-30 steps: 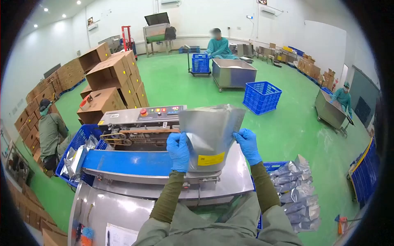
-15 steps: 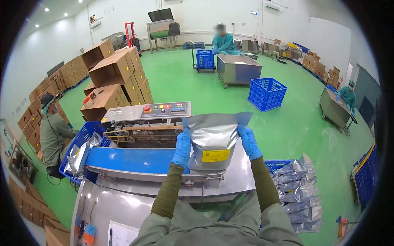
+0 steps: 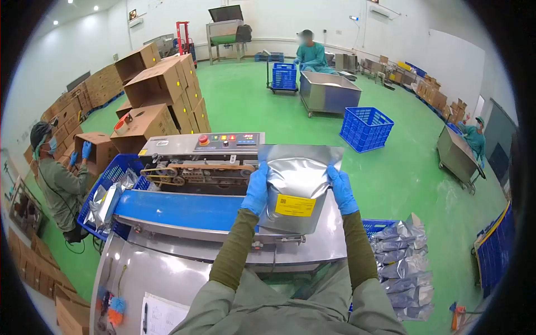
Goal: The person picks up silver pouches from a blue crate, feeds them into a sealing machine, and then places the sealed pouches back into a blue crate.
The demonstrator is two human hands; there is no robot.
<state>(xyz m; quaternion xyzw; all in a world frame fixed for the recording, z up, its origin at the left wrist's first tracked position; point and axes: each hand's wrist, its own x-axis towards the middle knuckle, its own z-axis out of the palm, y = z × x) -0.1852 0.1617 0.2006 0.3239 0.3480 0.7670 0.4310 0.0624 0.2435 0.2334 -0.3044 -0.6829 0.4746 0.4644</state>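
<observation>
In the head view, the bag (image 3: 298,178) is at the right end of the machine (image 3: 174,143); the left hand (image 3: 257,191) is closed on one side edge and the right hand (image 3: 342,190) on the other, probably to hold its top flat and level; further right of the machine, filled bags (image 3: 403,271) lie overlapping, perhaps to be within reach; a basket (image 3: 129,163) stands at its left, by the end of the belt (image 3: 173,209).

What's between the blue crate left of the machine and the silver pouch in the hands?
Head view: the blue conveyor belt, then the left hand holding the side of the silver pouch.
</observation>
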